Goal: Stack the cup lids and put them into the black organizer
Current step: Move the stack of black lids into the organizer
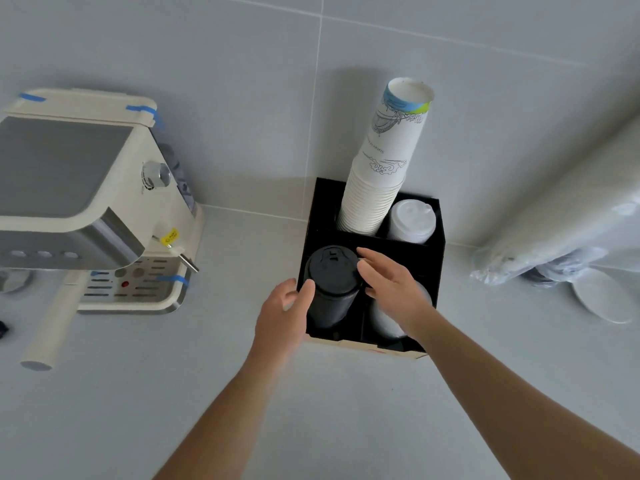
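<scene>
A tall stack of black lids [331, 282] stood in the front left slot of the black organizer [420, 261], mid-frame. The left hand [282, 313] and right hand [388, 285] sat beside it, fingers loose, not gripping. A grey counter [173, 375] and tiled wall [242, 98] lay around

The scene is lit evenly by soft, cool daylight. A faint shadow is cast on the wall behind the cup stack [384, 161]. Straight lines are bent by wide-angle distortion toward the edges. Slight softness is seen throughout; no harsh glare is seen.
</scene>
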`<state>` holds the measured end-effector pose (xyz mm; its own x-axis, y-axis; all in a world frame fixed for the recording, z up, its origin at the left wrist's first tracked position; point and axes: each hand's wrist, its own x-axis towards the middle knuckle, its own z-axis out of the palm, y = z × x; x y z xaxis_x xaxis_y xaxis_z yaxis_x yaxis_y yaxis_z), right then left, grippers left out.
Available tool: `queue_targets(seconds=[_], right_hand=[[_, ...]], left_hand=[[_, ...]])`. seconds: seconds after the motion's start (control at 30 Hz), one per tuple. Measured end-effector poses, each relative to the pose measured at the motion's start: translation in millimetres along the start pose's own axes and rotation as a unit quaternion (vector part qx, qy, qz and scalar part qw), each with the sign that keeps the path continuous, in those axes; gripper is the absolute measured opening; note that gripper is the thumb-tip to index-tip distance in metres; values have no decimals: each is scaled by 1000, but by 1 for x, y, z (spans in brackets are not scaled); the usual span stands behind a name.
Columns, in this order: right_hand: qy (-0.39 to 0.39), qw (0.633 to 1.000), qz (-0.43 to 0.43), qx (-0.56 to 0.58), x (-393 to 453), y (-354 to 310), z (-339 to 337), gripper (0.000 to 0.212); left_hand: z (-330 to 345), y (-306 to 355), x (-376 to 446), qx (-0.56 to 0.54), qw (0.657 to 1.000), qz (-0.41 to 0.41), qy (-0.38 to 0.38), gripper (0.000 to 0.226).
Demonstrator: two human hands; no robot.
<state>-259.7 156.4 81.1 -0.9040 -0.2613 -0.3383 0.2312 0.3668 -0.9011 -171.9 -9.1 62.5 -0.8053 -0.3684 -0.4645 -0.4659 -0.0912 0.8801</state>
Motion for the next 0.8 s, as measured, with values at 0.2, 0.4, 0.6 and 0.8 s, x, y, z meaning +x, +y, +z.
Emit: queue_targets(seconds=[0.2, 0.4, 0.6, 0.8], right_hand=[[-25, 998, 16, 48, 4, -8, 12, 25], [44, 996, 40, 62, -2, 6, 5, 31], [36, 997, 53, 39, -1, 7, -1, 38], [31, 997, 53, 52, -4, 7, 6, 44]], left_hand=[[17, 7, 1, 24, 999, -16, -40, 58], [24, 12, 15, 8, 997, -22, -77, 13], [38, 8, 17, -123, 972, -168, -111, 56], [48, 8, 26, -191, 954, -211, -90, 63]])
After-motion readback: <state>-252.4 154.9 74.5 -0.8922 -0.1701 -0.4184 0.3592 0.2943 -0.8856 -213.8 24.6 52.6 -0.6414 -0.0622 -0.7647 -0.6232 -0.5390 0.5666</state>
